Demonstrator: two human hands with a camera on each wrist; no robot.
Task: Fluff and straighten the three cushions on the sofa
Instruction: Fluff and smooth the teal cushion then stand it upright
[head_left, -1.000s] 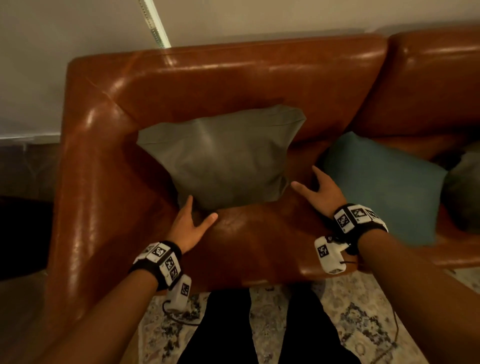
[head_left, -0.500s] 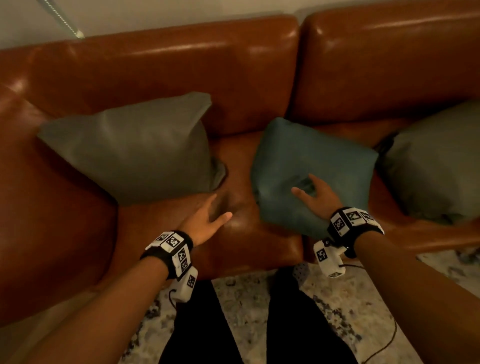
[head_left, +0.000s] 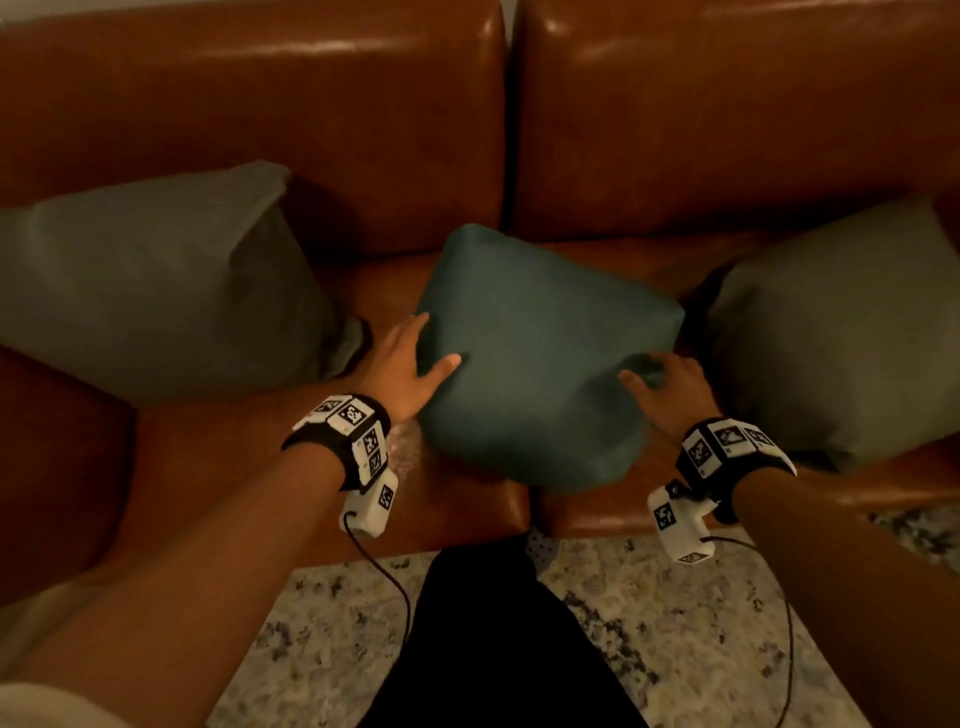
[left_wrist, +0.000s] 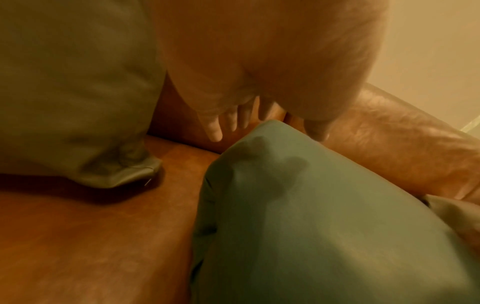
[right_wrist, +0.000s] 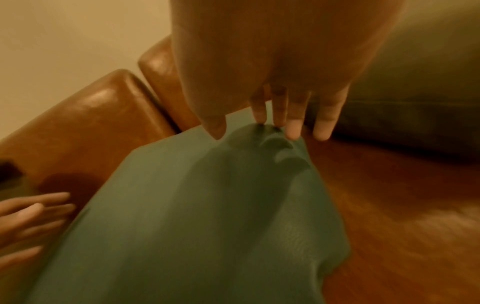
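Note:
Three cushions lie on a brown leather sofa (head_left: 234, 467). A teal cushion (head_left: 540, 374) sits at the middle, tilted, where the two seats meet. My left hand (head_left: 415, 364) lies with straight fingers along its left edge, thumb on its face. My right hand (head_left: 654, 374) is on its right part, fingers curled and digging into the fabric, which puckers under the fingertips (right_wrist: 293, 131). A grey-green cushion (head_left: 156, 280) leans against the backrest at the left. Another grey-green cushion (head_left: 831, 332) stands at the right.
The sofa's backrest (head_left: 727, 130) rises behind the cushions in two sections. A patterned rug (head_left: 675, 623) lies in front of the seat, with my dark trouser legs (head_left: 493, 649) on it. Thin cables (head_left: 400, 592) hang from both wrist cameras.
My view and both hands have shifted right, from the left grey-green cushion to the teal one. The left hand has reached its left edge; the right hand has slid to its right side.

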